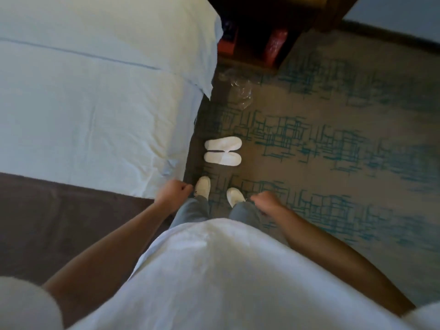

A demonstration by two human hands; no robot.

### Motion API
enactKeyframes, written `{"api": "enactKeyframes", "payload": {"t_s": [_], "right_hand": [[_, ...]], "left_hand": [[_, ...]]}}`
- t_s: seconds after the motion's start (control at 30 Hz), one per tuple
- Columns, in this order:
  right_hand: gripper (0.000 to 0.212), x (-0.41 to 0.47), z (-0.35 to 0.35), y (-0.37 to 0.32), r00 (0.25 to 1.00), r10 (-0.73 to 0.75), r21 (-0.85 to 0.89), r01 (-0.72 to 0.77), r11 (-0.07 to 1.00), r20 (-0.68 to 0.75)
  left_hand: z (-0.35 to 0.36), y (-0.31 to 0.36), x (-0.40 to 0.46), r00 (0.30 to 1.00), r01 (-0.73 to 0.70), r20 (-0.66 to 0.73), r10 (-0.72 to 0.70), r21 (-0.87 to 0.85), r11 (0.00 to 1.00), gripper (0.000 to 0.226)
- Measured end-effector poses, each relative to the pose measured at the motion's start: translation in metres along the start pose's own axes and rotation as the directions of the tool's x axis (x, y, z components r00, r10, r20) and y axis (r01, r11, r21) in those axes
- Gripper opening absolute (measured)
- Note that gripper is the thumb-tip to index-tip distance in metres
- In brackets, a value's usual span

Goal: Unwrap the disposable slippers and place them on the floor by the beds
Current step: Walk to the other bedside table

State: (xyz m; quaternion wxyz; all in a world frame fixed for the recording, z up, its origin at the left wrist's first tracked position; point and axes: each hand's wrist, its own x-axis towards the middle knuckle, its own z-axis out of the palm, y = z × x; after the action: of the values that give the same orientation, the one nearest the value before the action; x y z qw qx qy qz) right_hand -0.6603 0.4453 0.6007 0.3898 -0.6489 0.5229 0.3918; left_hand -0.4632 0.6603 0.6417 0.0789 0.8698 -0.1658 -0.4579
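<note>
Two white disposable slippers [223,151] lie side by side on the patterned carpet, close to the right edge of the bed [95,115]. A crumpled clear plastic wrapper [239,88] lies farther along the carpet near the nightstand. I stand just behind the slippers in white shoes. My left hand [175,192] hangs by the bed's corner with fingers curled and nothing in it. My right hand [266,201] hangs over my right leg, also curled and holding nothing.
A dark wooden nightstand [262,32] with red items on its low shelf stands beyond the bed's head. A brown bed runner [59,222] covers the bed's foot at the left. Patterned carpet [333,144] spreads to the right.
</note>
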Motion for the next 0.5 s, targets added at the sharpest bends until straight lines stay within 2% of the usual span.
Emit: {"api": "enactKeyframes", "payload": {"t_s": [0.07,0.17,0.23,0.3,0.5], "right_hand": [[0.027,0.005,0.007,0.019,0.997,0.023,-0.073,-0.017,0.997,0.075],[0.020,0.007,0.004,0.035,0.993,-0.044,-0.145,0.060,0.988,0.114],[0.030,0.004,-0.007,0.039,0.991,-0.100,-0.126,0.111,0.986,0.086],[0.038,0.004,-0.015,0.046,0.987,-0.144,-0.151,0.153,0.977,0.068],[0.038,-0.006,-0.023,0.067,0.986,-0.113,-0.365,0.150,0.919,0.122]], "left_hand": [[0.019,-0.012,-0.012,0.995,0.100,-0.017,-0.103,-0.121,0.988,0.046],[0.049,-0.020,-0.040,0.969,0.220,-0.050,-0.243,-0.280,0.934,0.040],[0.073,-0.020,-0.059,0.949,0.274,-0.036,-0.314,-0.400,0.875,0.038],[0.101,-0.022,-0.078,0.930,0.304,-0.041,-0.366,-0.477,0.825,0.036],[0.173,-0.033,-0.130,0.842,0.385,-0.064,-0.535,-0.624,0.680,0.031]]}}
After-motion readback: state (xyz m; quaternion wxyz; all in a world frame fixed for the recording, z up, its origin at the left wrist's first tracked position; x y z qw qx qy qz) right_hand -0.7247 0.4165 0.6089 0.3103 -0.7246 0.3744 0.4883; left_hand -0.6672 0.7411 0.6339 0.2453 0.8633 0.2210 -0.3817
